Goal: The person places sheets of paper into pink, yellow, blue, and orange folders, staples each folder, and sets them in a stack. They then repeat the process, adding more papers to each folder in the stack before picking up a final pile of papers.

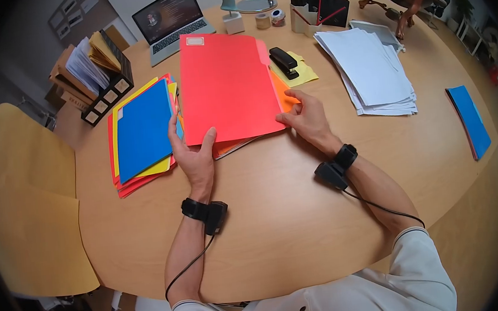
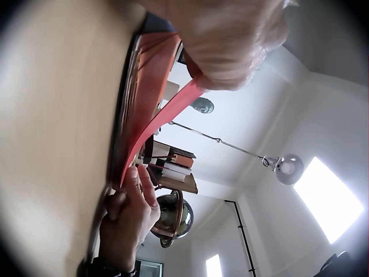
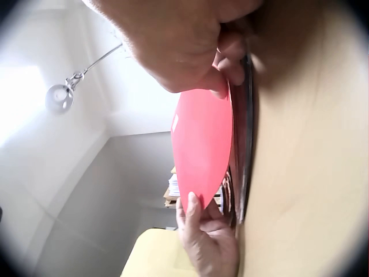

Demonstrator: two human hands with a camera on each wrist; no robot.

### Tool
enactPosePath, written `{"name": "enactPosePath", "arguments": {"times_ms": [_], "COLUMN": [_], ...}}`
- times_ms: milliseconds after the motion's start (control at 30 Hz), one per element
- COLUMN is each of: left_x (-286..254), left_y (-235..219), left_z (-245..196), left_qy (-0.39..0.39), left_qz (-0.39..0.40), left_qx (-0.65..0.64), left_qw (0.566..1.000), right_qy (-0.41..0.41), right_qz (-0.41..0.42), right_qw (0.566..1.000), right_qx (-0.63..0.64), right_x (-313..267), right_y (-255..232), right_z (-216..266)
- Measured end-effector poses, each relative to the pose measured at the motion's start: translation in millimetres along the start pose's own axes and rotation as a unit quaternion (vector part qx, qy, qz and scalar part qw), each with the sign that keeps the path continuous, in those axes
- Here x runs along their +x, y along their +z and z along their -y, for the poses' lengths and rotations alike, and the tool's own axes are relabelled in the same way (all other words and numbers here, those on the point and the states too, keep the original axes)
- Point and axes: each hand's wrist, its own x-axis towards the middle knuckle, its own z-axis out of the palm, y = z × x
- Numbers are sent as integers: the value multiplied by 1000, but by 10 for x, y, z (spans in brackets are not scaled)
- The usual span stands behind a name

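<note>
A red file folder (image 1: 228,86) with a small white label at its top left is held by both hands at its near edge. My left hand (image 1: 195,163) grips the near left corner, thumb on top and fingers along the left side. At the near right corner, my right hand (image 1: 311,117) pinches the folder between thumb and fingers. Side on, in the right wrist view, the red folder (image 3: 202,138) bows and tilts above the things below. Under it, an orange folder (image 1: 285,93) shows at the right, and a dark-edged item at the near side is mostly hidden.
Left of the hands lies a stack of blue (image 1: 146,129), yellow and red folders. A black stapler (image 1: 284,62) rests on yellow paper beyond the right hand. White papers (image 1: 369,74) are piled at the right. A laptop (image 1: 169,23), file holder (image 1: 107,91) and pen holder stand behind.
</note>
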Motion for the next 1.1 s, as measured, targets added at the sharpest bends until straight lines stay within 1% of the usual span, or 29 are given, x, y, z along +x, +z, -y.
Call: {"name": "enactPosePath", "arguments": {"times_ms": [33,67,100,133,200,233,300,333,367,400,433,500,533,600,633,700,733,767,800,833,867,900,967,1000,1067,1100], "left_x": [8,26,38,37,20,10,3,-16,-44,-56,-45,-9,-6,4,9,28,46,75,109,146,184,225,289,315,375,440], "left_y": [-4,-11,-26,-59,-123,-132,-132,-105,-30,14,0,-50,-55,-59,-76,-129,-154,-167,-178,-194,-233,-292,-405,-453,-555,-612], "left_z": [17,52,89,123,189,225,238,248,211,189,185,166,153,96,106,130,133,119,99,71,69,66,62,57,40,112], "left_qy": [0,17,34,34,-68,-68,-20,-21,-91,-159,-159,-204,-204,-119,-118,-74,-73,-66,-58,-56,-56,-48,-38,-38,-62,-49], "left_qz": [0,-5,-9,-9,48,49,98,98,100,102,102,88,88,8,8,-62,-63,-102,-142,-178,-177,-193,-214,-214,-261,-298], "left_qx": [0,9,17,18,-61,-60,58,58,9,-41,-41,-63,-63,-49,-49,-40,-40,-46,-52,-37,-37,-37,-35,-35,-48,-53], "left_qw": [1000,1000,999,999,995,995,993,993,991,981,981,973,973,992,992,995,995,992,987,982,982,979,976,976,962,952], "right_qy": [17,33,33,31,30,21,13,-9,-32,-32,-27,-23,-16,-11,-8,-5,-23,-41,-41,-43,-44,-43,-41,-41,-45,-44], "right_qz": [12,24,25,41,57,71,85,95,105,105,97,89,80,72,68,64,47,30,29,-4,-37,-38,-90,-90,-116,-116], "right_qw": [996,986,986,982,979,979,978,979,978,978,978,978,982,986,986,986,989,991,991,993,994,994,993,993,991,991], "right_qx": [82,164,164,179,194,192,190,183,175,175,180,186,169,152,153,155,141,127,127,111,95,95,68,68,47,47], "right_x": [-1,-7,-17,-29,-54,-63,-71,-67,-63,-60,-57,-51,-44,-35,-30,-21,-15,-7,4,18,27,36,53,61,64,54], "right_y": [35,53,56,51,45,49,65,89,107,121,135,128,111,99,100,109,125,137,147,155,154,152,149,146,140,126], "right_z": [-22,-2,14,30,85,108,103,72,52,34,14,20,19,20,15,-15,-42,-74,-103,-134,-141,-147,-161,-170,-158,-142]}}
